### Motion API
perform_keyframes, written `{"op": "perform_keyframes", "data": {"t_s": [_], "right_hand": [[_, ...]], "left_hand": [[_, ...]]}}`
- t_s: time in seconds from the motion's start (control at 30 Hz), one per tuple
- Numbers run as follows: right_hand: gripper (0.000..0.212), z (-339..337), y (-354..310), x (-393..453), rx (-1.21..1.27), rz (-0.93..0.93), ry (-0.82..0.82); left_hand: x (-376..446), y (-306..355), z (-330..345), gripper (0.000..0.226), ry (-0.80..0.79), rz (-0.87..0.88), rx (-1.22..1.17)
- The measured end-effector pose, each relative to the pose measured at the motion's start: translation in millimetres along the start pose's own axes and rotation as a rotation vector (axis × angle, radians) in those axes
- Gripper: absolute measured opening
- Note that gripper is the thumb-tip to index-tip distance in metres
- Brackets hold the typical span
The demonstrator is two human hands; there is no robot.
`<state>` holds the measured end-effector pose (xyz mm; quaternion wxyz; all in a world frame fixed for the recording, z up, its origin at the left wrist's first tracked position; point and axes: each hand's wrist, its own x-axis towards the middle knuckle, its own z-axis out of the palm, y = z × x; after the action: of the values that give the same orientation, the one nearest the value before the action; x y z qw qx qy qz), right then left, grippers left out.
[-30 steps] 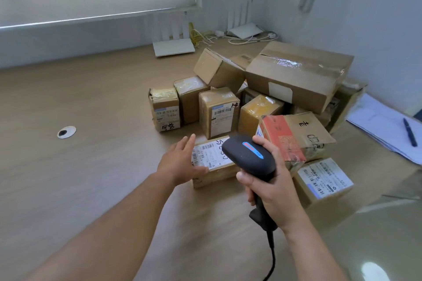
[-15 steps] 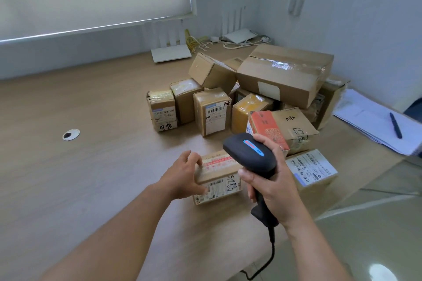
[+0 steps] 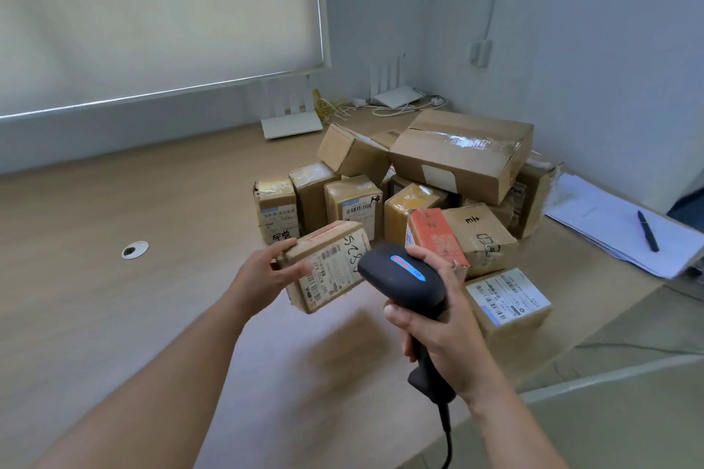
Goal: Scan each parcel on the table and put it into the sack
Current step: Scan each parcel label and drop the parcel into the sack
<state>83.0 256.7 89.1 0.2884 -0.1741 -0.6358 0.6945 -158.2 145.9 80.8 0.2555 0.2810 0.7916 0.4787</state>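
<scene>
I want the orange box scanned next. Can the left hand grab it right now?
Probably not yet. The left hand is already holding a parcel marked S280, so it has no free fingers. The scanner in the right hand also sits between it and the orange box.

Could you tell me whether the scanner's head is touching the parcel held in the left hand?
Cannot tell. In the head view, the scanner overlaps the parcel held by the left hand, hiding any gap or contact.
</scene>
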Motion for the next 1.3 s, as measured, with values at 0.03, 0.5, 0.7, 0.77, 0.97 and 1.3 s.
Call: {"op": "perform_keyframes", "data": {"t_s": [0.03,0.5,0.7,0.77,0.97,1.3], "right_hand": [[0.066,2.1,-0.5,0.3,0.002,0.002,-0.012],[0.068,16.8,-5.1,-0.4,0.009,-0.017,-0.125],[0.068,13.1,-4.9,-4.5,0.002,-0.029,-0.146],[0.068,11.2,-6.4,-6.4,0.002,-0.033,-0.154],[0.068,5.8,-9.7,-10.9,0.001,-0.049,-0.16],[0.068,-6.8,-13.7,-20.2,0.03,-0.052,-0.189]], "left_hand": [[-0.2,4.2,-4.1,0.062,0.013,0.01,-0.02],[-16.6,27.6,-31.4,0.056,0.097,0.088,-0.035],[-22.3,30.5,-29.4,0.049,0.098,0.112,0.029],[-24.8,32.1,-27.4,0.048,0.103,0.113,0.051],[-33.5,36.6,-22.7,0.05,0.1,0.108,0.068],[-47.8,38.4,-14.3,0.071,0.204,0.063,0.055]]}}
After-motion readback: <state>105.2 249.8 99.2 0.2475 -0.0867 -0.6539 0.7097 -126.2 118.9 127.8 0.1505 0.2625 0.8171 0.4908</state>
